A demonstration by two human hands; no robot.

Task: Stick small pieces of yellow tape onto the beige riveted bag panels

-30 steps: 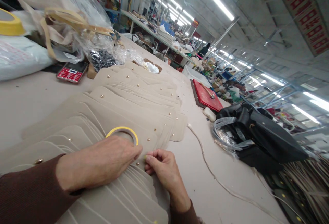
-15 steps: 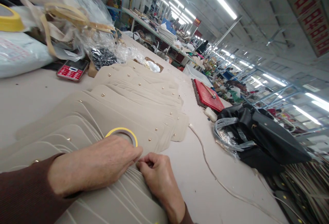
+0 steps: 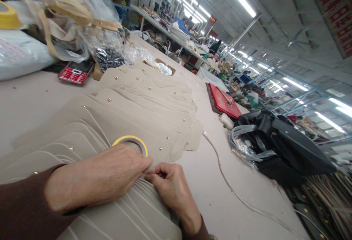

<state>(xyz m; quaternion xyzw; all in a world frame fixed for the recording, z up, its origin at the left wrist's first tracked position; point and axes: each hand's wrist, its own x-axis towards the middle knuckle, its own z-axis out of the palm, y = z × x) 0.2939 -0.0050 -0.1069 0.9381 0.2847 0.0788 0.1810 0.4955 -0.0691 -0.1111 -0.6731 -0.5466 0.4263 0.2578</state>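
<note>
My left hand (image 3: 110,175) is closed, palm down, over the beige panels. A roll of yellow tape (image 3: 129,137) shows as a ring behind its knuckles and appears held in it; the lower part is hidden. My right hand (image 3: 170,183) is pinched, thumb against forefinger, beside my left fingertips. Whatever lies between its tips is too small to make out. Both sets of fingertips meet at the edge of overlapping beige panels (image 3: 121,214). More beige panels (image 3: 132,111) with small gold-coloured metal fittings fan out beyond my hands.
A red-and-black phone (image 3: 75,72) lies at left before plastic wrapping (image 3: 107,49). Another yellow tape roll (image 3: 9,16) rests on a white bag (image 3: 22,54). Rightward are a pale cord (image 3: 220,170), a red pad (image 3: 224,100) with a hammer (image 3: 224,95), and a black handbag (image 3: 286,141).
The view has shifted very slightly. Both hands keep nearly the same place and pose, fingertips together at the panel edge, and the tape roll stays by my left hand.
</note>
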